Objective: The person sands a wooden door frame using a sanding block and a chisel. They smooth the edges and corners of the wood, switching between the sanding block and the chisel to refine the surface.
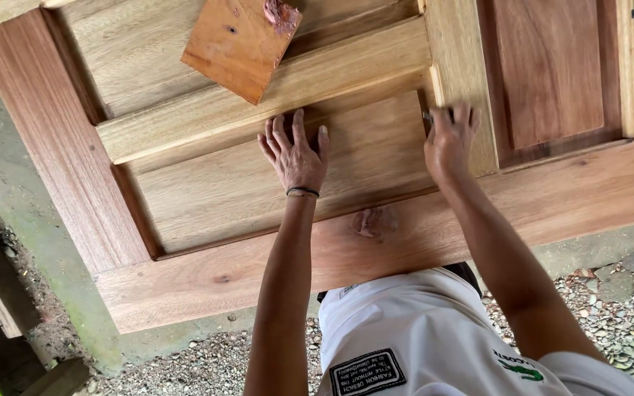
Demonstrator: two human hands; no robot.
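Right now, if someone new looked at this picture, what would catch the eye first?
Probably the large panelled wooden door lying flat, filling most of the view. The left hand rests flat on a recessed panel, while the right hand presses a small dark tool, mostly hidden, at the panel's corner. Above them, a square wooden board carries a lump of reddish filler.

Both my hands on the panelled wooden door [273, 183].

My left hand [296, 155] lies flat, fingers spread, on a recessed panel. My right hand [449, 143] grips a small dark tool [430, 116] at the panel's corner. A loose wooden board [236, 44] bearing reddish putty [280, 15] rests further up the door.
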